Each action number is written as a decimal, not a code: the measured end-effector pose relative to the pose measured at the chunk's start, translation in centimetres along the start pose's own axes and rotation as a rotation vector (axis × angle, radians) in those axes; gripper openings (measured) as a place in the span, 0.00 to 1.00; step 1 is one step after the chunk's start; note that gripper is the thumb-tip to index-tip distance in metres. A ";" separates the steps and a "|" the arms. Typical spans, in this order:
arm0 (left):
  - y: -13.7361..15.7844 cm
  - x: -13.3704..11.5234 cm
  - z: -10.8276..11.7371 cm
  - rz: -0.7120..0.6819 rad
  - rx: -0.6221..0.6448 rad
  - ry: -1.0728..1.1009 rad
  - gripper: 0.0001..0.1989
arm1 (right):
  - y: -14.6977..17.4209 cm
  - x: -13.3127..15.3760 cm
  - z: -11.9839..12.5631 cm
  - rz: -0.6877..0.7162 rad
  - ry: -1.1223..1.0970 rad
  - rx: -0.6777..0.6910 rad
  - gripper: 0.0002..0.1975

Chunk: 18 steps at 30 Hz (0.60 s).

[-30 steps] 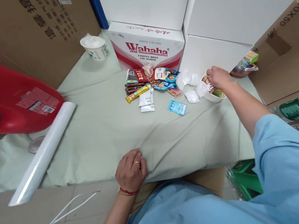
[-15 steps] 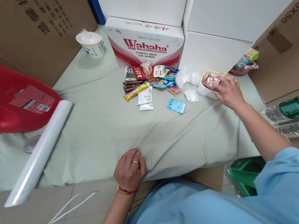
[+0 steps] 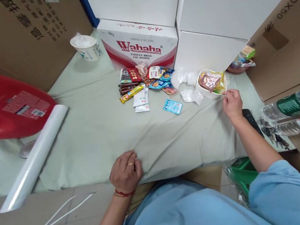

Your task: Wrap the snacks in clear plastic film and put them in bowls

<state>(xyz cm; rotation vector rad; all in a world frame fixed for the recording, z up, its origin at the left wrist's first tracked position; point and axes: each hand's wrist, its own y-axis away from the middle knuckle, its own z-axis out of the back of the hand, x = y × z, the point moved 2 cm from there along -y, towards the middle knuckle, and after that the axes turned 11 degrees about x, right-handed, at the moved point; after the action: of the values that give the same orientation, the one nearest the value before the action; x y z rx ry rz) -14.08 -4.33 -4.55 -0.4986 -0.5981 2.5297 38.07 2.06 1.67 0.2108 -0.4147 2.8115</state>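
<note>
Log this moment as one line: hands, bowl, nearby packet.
left hand: curled on green cloth; right hand: beside white bowl, contact unclear; white bowl: snack packets inside; light-blue packet: on cloth, left of bowl

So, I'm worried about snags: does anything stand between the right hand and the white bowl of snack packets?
Nothing visible does. The right hand is right by the near right side of the white bowl; the crinkled clear plastic lies to the bowl's left, outside that gap.
</note>
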 end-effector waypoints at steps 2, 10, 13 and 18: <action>0.1 0.0 -0.1 0.003 -0.007 -0.007 0.15 | 0.7 1.3 0.2 0.055 -0.047 0.047 0.18; -0.6 -0.1 0.6 0.027 0.027 0.102 0.09 | 0.4 8.5 -2.8 0.101 -0.232 0.321 0.18; -1.1 -0.2 1.7 0.171 0.076 0.342 0.07 | 1.3 10.3 -2.4 -0.063 -0.593 0.229 0.15; -2.7 -3.2 2.4 0.540 0.274 0.903 0.16 | 8.6 16.2 -2.0 -0.269 -1.627 0.514 0.18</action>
<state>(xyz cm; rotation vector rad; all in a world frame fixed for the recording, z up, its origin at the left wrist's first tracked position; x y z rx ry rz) -11.54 -4.73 -0.46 -1.7215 0.2543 2.3973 19.87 -0.94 0.50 2.3676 0.0942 1.7751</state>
